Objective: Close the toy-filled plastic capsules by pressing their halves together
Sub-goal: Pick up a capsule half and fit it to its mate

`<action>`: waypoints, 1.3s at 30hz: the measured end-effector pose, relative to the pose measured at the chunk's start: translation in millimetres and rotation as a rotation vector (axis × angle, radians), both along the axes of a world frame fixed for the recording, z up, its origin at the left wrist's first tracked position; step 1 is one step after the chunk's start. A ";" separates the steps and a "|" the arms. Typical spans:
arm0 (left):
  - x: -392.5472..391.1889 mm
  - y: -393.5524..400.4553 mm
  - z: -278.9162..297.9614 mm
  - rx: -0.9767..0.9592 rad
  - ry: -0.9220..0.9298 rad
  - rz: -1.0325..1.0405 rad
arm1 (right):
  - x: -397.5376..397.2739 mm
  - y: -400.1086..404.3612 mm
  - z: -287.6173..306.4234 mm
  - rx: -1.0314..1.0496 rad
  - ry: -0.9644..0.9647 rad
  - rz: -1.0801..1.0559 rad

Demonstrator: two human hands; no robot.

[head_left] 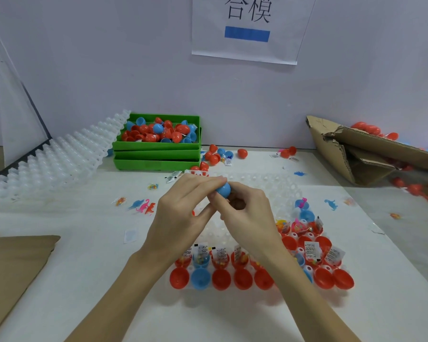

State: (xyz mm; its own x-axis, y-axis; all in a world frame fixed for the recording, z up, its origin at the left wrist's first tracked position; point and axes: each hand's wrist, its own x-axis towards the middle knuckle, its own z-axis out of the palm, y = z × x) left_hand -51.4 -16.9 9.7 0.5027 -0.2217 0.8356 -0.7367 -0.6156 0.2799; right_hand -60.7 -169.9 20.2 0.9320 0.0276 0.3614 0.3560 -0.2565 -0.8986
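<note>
Now both hands, left (181, 206) & right (242, 213), pinch a blue capsule (224, 189) held above the tray (286, 187), mid-press w/ fingers curled round it; next needs a firm squeeze, then the open halves (221, 279) at front.

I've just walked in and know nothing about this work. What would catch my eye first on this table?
Two bare hands meet at the centre, the left hand and right hand holding a blue capsule between them. Just below, a clear tray carries rows of open red and blue capsule halves, some stuffed with small toys and paper slips. At the back left, stacked green bins brim with more capsules.
</note>
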 end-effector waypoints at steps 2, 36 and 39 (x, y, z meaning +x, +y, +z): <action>-0.4 -0.6 0.0 0.004 -0.016 0.003 | -0.6 0.5 0.8 0.014 -0.008 -0.007; 1.9 -3.1 6.2 -0.219 0.329 -0.047 | 3.7 -5.6 7.7 0.241 0.163 0.160; 2.3 3.9 10.3 -0.322 0.435 -0.087 | 2.9 -9.6 11.7 0.533 0.289 0.287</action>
State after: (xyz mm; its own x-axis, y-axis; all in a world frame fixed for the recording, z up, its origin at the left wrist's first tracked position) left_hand -49.1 -13.0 20.0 0.8083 -0.0453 0.5870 -0.5552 -0.3905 0.7343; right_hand -57.8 -179.5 31.9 0.9756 0.1757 0.1315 0.0702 0.3176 -0.9456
